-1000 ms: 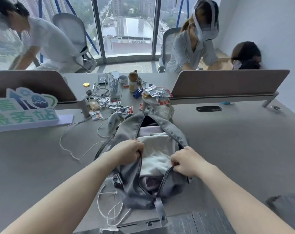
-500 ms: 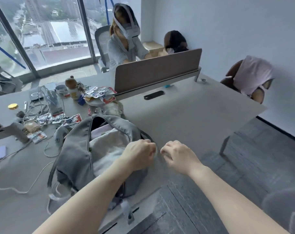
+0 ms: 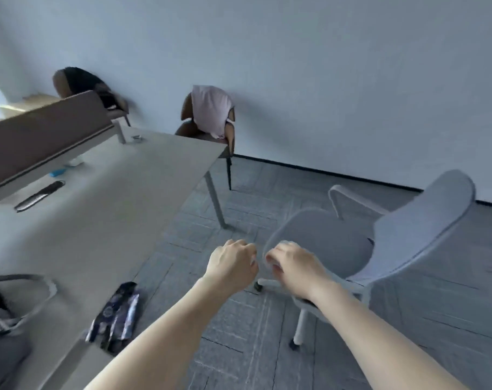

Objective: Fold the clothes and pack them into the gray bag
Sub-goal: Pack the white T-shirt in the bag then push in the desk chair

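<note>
Only a corner of the gray bag (image 3: 2, 319) shows, at the lower left edge on the desk (image 3: 98, 215), with its strap looping out. A pale pink garment (image 3: 211, 111) is draped over the back of a brown chair by the wall. My left hand (image 3: 232, 264) and my right hand (image 3: 294, 266) are held side by side in the air beyond the desk's edge, above the floor and in front of a gray office chair. Both are curled into loose fists with nothing in them. The bag's contents are out of view.
A gray swivel chair (image 3: 408, 237) stands right of my hands on the carpet. A dark patterned packet (image 3: 115, 313) lies at the desk's near edge. A brown divider panel (image 3: 42, 136) and a black flat object (image 3: 39, 195) are at the far left. A second chair holds dark cloth (image 3: 84, 83).
My view has swung far to the right, off the bag toward the wall and chairs. Both hands have let go of the bag's opening and now hang closed over the floor.
</note>
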Available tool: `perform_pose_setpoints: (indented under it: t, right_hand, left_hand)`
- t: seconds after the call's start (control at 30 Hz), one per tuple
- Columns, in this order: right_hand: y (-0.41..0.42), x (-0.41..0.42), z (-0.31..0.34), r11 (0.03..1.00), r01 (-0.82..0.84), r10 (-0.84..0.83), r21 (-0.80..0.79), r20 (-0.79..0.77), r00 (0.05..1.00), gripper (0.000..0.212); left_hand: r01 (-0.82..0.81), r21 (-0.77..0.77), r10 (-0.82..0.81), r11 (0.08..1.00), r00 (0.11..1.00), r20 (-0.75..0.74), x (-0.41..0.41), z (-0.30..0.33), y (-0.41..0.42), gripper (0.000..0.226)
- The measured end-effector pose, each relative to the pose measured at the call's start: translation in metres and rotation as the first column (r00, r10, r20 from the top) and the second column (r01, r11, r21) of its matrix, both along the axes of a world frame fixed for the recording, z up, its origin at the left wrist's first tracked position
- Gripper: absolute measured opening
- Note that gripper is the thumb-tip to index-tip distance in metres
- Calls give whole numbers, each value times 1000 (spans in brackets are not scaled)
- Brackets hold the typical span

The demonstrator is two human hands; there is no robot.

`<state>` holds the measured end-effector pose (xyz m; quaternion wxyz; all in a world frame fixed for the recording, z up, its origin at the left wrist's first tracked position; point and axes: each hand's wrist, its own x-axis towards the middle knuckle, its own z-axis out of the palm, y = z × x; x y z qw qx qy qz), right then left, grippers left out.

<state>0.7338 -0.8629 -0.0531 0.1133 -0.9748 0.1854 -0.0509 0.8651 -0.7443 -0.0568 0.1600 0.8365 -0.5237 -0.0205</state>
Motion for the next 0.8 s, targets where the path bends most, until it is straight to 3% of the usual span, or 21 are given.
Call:
perform_pose_setpoints:
  t: [0.27,0.5,0.8]
  right_hand:
    - [-117,-151,27,949,314,-313,2,105,944,20]
    - [-220,-213,58,856,517,-506,7,223,833,26]
    - [-330,-277,58,747,664,-652,26,220,726,28]
  left_hand:
    - [284,41,-285,958,959,11,-124,28,-166,25]
    - [395,14,-395,919,919,10,-169,43,-291,24]
    - [498,-15,-497,867,865,-72,-221,64,-425,28]
